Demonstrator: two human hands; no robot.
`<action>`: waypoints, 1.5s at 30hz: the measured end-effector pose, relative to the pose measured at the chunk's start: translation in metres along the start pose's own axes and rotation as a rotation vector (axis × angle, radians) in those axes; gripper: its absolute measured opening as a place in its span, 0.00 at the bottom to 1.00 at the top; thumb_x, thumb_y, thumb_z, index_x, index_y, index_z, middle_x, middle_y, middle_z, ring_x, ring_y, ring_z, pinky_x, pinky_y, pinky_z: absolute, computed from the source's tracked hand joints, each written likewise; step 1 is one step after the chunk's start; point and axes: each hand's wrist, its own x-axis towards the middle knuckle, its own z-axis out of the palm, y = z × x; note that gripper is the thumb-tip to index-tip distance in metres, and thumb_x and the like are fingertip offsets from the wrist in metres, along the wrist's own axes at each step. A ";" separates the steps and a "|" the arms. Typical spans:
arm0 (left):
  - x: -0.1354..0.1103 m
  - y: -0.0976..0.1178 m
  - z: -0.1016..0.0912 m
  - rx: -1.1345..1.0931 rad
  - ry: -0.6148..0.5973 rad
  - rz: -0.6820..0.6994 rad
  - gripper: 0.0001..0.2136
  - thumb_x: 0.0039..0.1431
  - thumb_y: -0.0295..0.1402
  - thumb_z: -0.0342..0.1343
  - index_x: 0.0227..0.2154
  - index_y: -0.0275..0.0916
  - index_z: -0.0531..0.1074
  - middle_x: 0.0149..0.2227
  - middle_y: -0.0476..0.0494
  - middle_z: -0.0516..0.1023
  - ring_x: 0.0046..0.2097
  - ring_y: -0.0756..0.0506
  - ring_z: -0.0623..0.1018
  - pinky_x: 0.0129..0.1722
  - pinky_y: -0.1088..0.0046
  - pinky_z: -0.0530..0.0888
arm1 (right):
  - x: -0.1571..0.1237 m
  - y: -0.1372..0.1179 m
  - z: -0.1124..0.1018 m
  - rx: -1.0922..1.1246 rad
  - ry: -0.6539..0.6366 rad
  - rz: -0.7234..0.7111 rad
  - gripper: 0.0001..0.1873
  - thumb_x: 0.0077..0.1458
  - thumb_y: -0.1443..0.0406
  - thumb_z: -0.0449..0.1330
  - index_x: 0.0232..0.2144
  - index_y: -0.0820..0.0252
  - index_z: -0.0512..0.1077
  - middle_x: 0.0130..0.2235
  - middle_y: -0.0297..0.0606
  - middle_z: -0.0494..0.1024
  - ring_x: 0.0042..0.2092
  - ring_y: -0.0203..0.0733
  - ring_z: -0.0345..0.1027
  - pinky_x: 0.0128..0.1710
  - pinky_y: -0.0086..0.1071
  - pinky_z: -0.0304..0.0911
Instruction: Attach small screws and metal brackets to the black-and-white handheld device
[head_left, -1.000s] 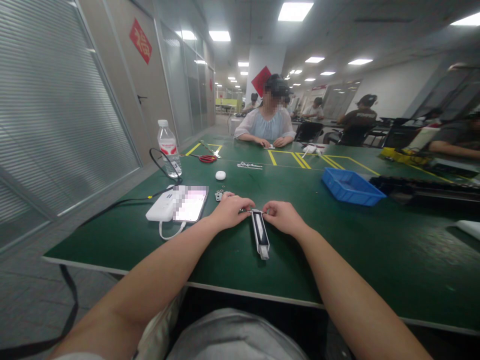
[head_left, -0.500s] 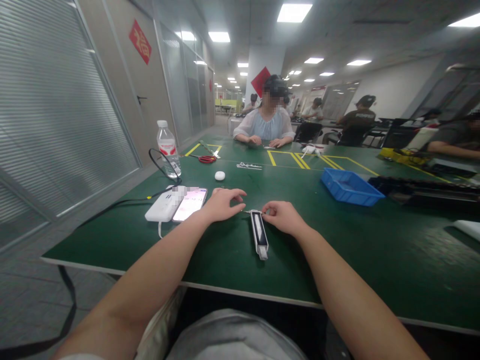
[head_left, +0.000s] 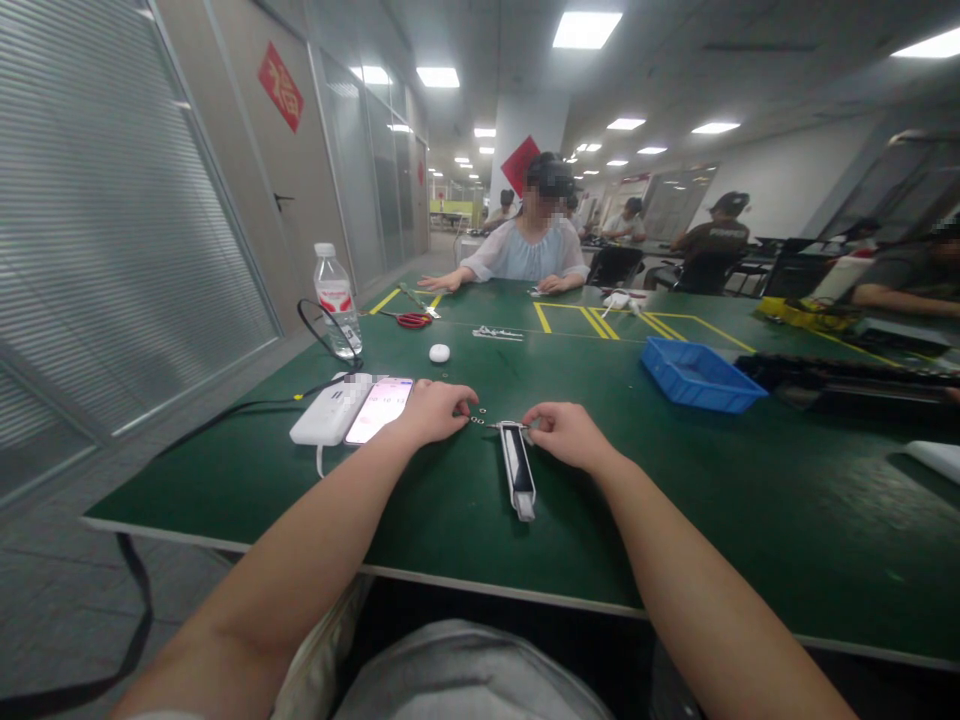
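Note:
A narrow white-framed device with a dark middle strip (head_left: 517, 468) lies lengthwise on the green table (head_left: 435, 510). A thin metal rod (head_left: 493, 426) crosses its far end and sticks out to the left. My right hand (head_left: 566, 432) is closed in a pinch at the rod's right end, beside the frame. To the left of the rod, several tiny rings (head_left: 478, 420) are scattered on the table. Just beside these rings rests my left hand (head_left: 441, 410), its thumb and forefinger curved and apart, with nothing visible between them; its other fingers are partly hidden.
Left of my hands lie a lit phone (head_left: 379, 408), a white power bank (head_left: 326, 412) with cables, and a water bottle (head_left: 335, 300). Farther off are a white case (head_left: 439, 353), red-handled scissors (head_left: 414, 320) and a blue tray (head_left: 701, 375). A co-worker (head_left: 531, 245) sits opposite.
My left hand has drawn back slightly left from the rod, uncovering the tiny rings. My right hand stays at the rod's end. The co-worker's arm has reached out toward the scissors.

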 end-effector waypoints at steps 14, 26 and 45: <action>0.006 -0.009 0.004 -0.152 0.233 -0.028 0.12 0.49 0.26 0.52 0.38 0.39 0.74 0.32 0.48 0.77 0.33 0.48 0.75 0.36 0.74 0.70 | 0.001 0.002 0.001 -0.021 -0.015 -0.011 0.10 0.46 0.67 0.57 0.32 0.59 0.75 0.22 0.30 0.73 0.24 0.32 0.63 0.26 0.27 0.56; 0.008 -0.013 0.008 -0.319 0.398 -0.137 0.10 0.48 0.25 0.53 0.35 0.36 0.73 0.34 0.46 0.78 0.33 0.49 0.76 0.39 0.73 0.73 | 0.000 0.002 0.001 -0.032 -0.020 -0.009 0.10 0.47 0.65 0.57 0.32 0.58 0.76 0.22 0.31 0.73 0.24 0.33 0.64 0.26 0.27 0.56; 0.005 0.015 0.020 -0.632 0.024 -0.099 0.08 0.45 0.22 0.57 0.31 0.33 0.72 0.28 0.44 0.78 0.31 0.49 0.78 0.33 0.73 0.76 | -0.001 0.000 0.001 -0.069 -0.013 -0.031 0.09 0.50 0.62 0.57 0.31 0.59 0.75 0.22 0.32 0.73 0.24 0.33 0.63 0.26 0.27 0.55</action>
